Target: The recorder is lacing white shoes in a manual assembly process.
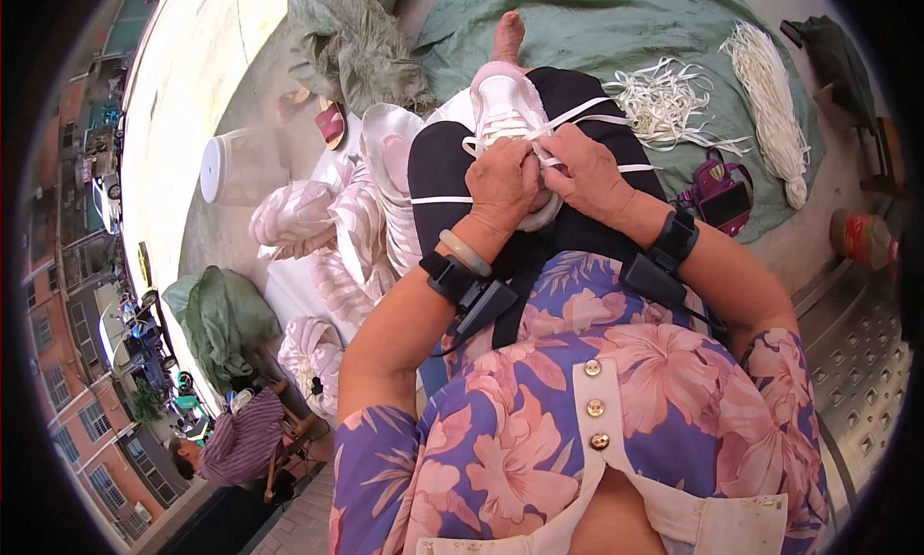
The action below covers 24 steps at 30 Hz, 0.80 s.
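**Two hands lacing a pale pink shoe on a lap**

Two hands meet over a pale pink-and-white sneaker (500, 103) that rests on the person's black-trousered knee (438, 170), toe pointing away from the body. The left hand (502, 184) is curled over the near end of the shoe, fingers bent and pressed down on it. The right hand (582, 170) sits touching it, its fingertips pinched together on a flat white lace (577, 112), which runs up and away across the dark trousers. Another strand of the same lace crosses the left thigh below the shoe.

Each wrist carries a black strapped device, and the left wrist also wears a pale bangle (464, 252). Nearer the camera is the person's blouse, purple with large pink flowers (577, 401) and a cream placket with buttons.

Just beside the left knee lie more pink-and-white shoes (337, 218) in a loose heap on a white sheet. Beyond the right hand, a tangle of white laces (664, 98) lies on a green cloth (597, 21), with a longer bundle of white laces (770, 103) further to the right. A purple bag (720, 194) sits near the right forearm. A clear plastic jar with a white lid (226, 165) lies on its side well off to the left, and a crumpled green sack (221, 314) is below it. A second person in a striped top (241, 444) sits at the lower left.
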{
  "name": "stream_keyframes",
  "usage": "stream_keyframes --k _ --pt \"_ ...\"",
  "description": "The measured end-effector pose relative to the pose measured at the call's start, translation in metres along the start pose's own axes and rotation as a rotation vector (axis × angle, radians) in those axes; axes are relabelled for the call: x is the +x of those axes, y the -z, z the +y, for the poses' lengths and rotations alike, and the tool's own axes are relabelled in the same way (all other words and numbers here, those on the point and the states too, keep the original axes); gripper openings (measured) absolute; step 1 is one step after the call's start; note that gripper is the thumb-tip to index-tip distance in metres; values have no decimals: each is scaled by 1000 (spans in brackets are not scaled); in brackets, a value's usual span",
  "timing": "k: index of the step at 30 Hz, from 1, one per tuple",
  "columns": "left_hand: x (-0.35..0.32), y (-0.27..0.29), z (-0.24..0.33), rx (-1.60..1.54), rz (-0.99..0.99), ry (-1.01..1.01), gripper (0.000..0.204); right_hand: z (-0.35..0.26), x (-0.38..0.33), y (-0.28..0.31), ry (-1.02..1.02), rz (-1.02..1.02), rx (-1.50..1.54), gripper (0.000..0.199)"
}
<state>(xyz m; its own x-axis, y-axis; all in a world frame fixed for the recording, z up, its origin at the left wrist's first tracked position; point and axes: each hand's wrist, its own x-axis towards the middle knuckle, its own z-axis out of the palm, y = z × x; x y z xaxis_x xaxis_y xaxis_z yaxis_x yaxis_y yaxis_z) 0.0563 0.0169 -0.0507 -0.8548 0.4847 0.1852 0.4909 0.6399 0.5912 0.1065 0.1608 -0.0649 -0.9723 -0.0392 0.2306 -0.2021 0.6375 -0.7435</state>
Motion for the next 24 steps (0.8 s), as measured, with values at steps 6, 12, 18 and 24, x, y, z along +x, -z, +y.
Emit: stream_keyframes --k 6,12,18,24 --pt "5 4 -4 -12 -1 -48 7 -2 3 1 -15 -11 31 32" --pt "-6 69 0 98 -66 -103 2 0 1 9 -50 -12 59 33" --pt "-91 158 -118 333 88 229 4 6 0 10 -62 0 85 33" --pt "-110 138 -116 251 -16 129 11 7 -1 6 -66 32 97 36"
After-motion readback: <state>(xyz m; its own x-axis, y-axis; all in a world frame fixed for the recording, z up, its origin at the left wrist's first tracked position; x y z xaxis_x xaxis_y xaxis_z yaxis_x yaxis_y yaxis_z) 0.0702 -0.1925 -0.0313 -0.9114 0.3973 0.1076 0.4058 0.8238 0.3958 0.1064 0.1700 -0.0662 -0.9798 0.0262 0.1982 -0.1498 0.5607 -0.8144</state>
